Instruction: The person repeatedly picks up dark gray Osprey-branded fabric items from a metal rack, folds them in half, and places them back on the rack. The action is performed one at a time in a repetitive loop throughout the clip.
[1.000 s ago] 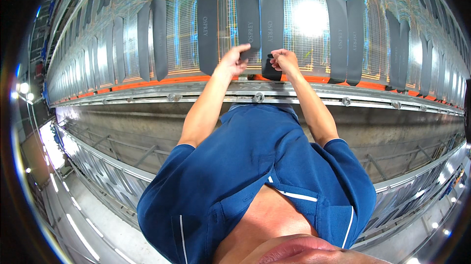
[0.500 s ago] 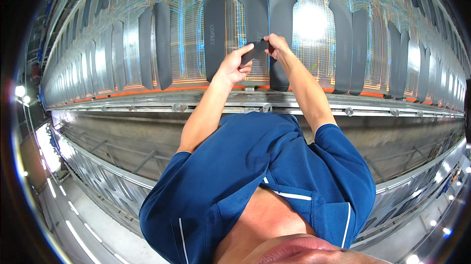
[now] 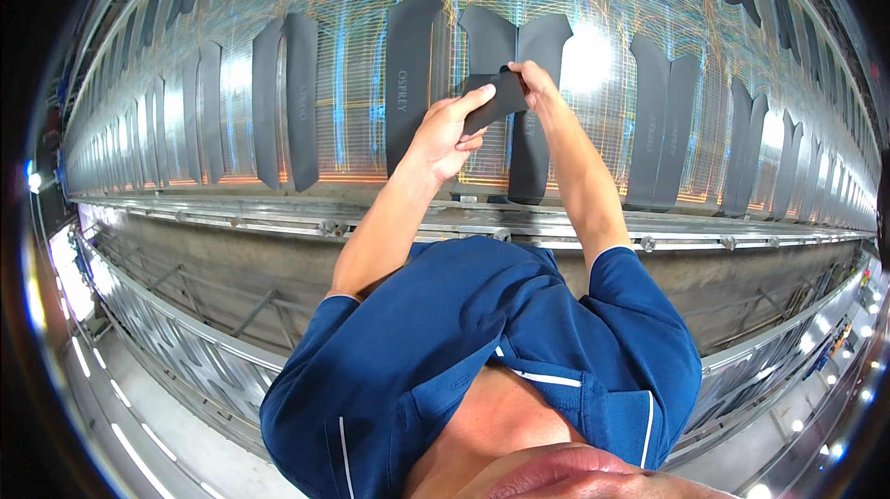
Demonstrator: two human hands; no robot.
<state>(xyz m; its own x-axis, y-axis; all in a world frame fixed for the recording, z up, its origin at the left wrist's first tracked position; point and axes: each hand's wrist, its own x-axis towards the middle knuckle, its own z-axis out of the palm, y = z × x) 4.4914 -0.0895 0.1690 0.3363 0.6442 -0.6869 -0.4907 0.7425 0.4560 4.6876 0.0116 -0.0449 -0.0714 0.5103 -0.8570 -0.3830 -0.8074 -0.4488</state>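
Note:
Both hands hold a small, dark grey flat piece of fabric-like material above a long table. My left hand pinches its left end, thumb on top and fingers curled below. The right hand grips its upper right corner between thumb and fingers. Just beyond lies a dark grey panel with an angled top. Whether the held piece is that panel's near end or separate, I cannot tell. Beside it, partly under my right hand, a matching panel reaches the near edge. A wider panel with pale lettering lies left.
The shiny table carries fine coloured lines and rows of similar dark panels on both sides. Another pair of panels lies to the right. A metal rail runs along the near edge, between table and my body.
The held piece is turned so more of its flat face shows, and my hands are slightly farther apart. The table sits a little lower in view.

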